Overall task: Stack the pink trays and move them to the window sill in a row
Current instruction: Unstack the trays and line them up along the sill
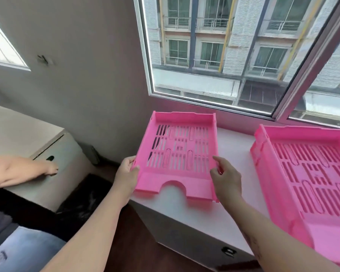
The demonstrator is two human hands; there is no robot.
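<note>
Running under a corner window [243, 52], a white window sill [234, 146] carries two pink trays, slotted with notched fronts. Left hand [126, 173] grips the left tray [177, 154] by its near-left edge; right hand [225, 179] pinches its near-right edge. The second tray [306, 177] lies far right.

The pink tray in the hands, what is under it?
Through the slots of the pink tray you see the white sill below it. Its left edge hangs past the sill over the dark floor. The solid front strip hides what lies beneath.
</note>
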